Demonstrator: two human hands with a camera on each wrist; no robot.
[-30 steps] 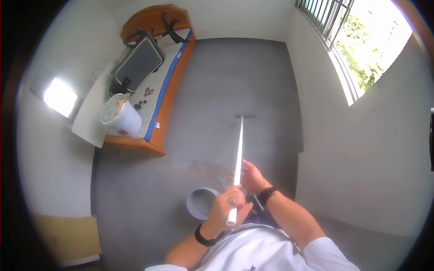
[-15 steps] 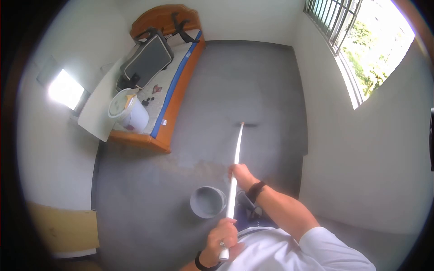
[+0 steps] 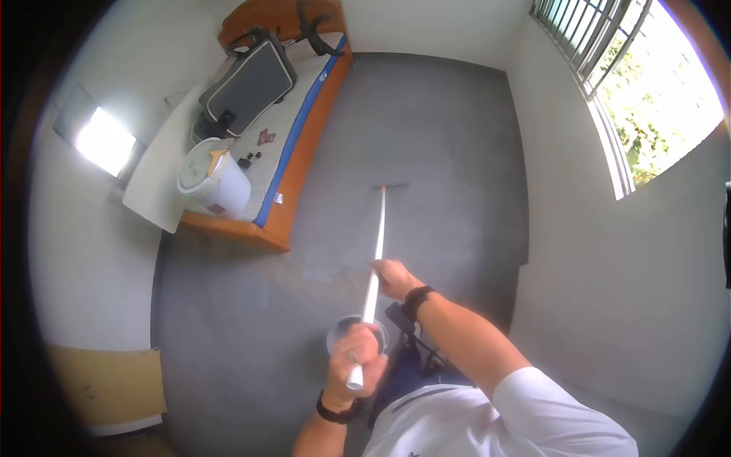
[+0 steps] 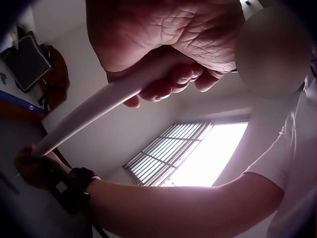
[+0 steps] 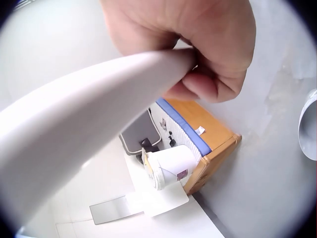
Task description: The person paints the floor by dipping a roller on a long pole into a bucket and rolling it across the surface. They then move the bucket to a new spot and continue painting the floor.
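Observation:
A long white pole (image 3: 379,236) runs from my body out over the grey floor. At its far end a thin dark crosswise head (image 3: 397,185) lies on the floor, joined by a small orange piece. My left hand (image 3: 355,356) wraps round the pole near its butt end; in the left wrist view curled fingers (image 4: 163,89) close about it. Farther along, my right hand (image 3: 396,279) grips the pole, fingers curled round it in the right wrist view. Below the left hand stands a grey bucket (image 3: 333,335), partly covered by that hand.
To the left, a wooden bed (image 3: 276,236) carries a white lidded bucket (image 3: 231,190), a dark padded chair part (image 3: 251,87) and a pale board (image 3: 148,194). A barred window (image 3: 601,46) is in the right wall. Yellowish board (image 3: 106,385) stands at lower left.
My right hand, loose beside the pole a second ago, grips it now. The left hand drew back with the pole, then went forward again. The crosswise head has shifted left and slightly farther away.

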